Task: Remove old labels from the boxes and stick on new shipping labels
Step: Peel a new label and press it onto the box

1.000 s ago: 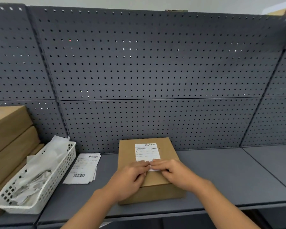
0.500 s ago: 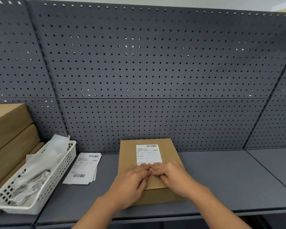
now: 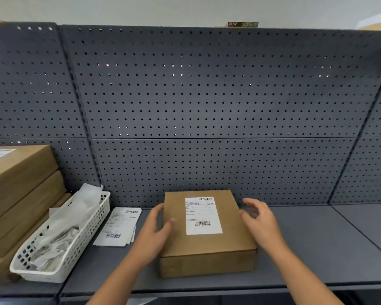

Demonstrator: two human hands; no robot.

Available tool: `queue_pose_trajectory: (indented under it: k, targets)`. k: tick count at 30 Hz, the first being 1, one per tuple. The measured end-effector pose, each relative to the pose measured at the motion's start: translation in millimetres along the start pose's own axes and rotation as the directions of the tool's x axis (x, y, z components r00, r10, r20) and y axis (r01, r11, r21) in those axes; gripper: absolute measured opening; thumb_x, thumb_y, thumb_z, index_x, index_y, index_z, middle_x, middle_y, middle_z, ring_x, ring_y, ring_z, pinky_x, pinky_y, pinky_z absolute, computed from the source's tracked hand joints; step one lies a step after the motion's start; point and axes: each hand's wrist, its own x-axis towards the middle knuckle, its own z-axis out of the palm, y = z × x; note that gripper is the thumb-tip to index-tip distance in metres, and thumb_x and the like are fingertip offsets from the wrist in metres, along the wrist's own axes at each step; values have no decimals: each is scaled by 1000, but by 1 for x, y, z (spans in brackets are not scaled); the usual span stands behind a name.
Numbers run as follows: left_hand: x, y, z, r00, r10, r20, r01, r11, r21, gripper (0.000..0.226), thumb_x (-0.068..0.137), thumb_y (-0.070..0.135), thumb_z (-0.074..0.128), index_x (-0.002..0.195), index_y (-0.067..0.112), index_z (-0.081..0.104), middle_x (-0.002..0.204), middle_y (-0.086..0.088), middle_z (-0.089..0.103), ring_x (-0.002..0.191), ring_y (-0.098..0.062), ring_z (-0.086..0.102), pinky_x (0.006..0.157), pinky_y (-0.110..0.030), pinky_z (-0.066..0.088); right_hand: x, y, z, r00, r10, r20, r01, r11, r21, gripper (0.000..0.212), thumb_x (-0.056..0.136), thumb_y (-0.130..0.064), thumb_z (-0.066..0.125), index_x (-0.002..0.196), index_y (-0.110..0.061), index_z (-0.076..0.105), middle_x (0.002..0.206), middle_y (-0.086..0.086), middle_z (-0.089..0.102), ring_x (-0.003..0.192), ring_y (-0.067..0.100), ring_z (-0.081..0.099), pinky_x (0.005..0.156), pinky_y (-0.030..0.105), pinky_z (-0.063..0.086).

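**On the shelf (image 3: pixel 306 249): 1 labelled box (image 3: pixel 233 241)**

Head view: the box lies flat, with the white label (image 3: pixel 203 215) on its top. The left hand (image 3: pixel 154 232) grasps its left edge, thumb on top. The right hand (image 3: pixel 262 221) is released, fingers spread, just beside the right edge.

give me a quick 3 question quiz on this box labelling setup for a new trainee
1. True or false: a shipping label lies flat on top of the cardboard box.
2. The loose stack of labels lies: A) in the white basket; B) on the shelf, between the basket and the box; C) on top of the box.
3. How many barcodes show on the box's label?

Key: 1 true; 2 B; 3 two.
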Motion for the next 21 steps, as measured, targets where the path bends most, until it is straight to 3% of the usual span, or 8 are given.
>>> queue_pose_trajectory:
  k: [4,7,9,12,17,21]
  targets:
    - [0,-16,-2,954,-292,67,299,924,-236,101,79,71,71,159,25,30,158,4,41,139,-17,45,112,-34,36,1,14,-1,922,311,229,-344,931,120,75,89,-42,76,149,-13,44,145,4,52,127,20,52,101,32,43]
    - [-4,-20,8,937,-343,71,350,918,-186,108,79,79,64,160,19,27,159,0,38,140,-22,45,117,-39,35,-6,25,2,862,400,311,-470,861,195,90,76,-61,82,144,-10,50,132,5,65,115,21,63,94,33,50]
    - [-5,-20,12,932,-355,66,361,921,-148,103,85,76,60,160,15,27,162,-1,31,143,-22,41,118,-39,33,-11,28,2,865,384,323,-469,848,248,86,66,-68,81,129,-12,63,112,3,77,103,21,72,88,33,54]
    - [-7,-17,12,928,-357,104,368,921,-126,110,69,86,56,156,21,38,158,2,36,142,-19,41,120,-42,31,-21,25,2,863,333,379,-460,828,321,59,81,-56,78,117,-11,71,104,4,79,97,21,75,85,33,54]
    - [-13,-14,13,910,-397,123,415,888,-198,82,67,82,60,132,33,56,143,4,50,131,-15,51,115,-44,38,-31,22,3,864,318,389,-477,763,436,44,88,-38,75,118,-7,71,107,11,78,99,28,75,84,37,56]
    - [-18,-4,21,907,-395,144,420,835,-356,42,93,51,63,127,26,61,115,0,76,109,-21,70,100,-41,53,-37,22,6,864,309,398,-490,698,522,41,90,-36,73,124,-13,68,113,11,77,105,30,73,95,44,56]
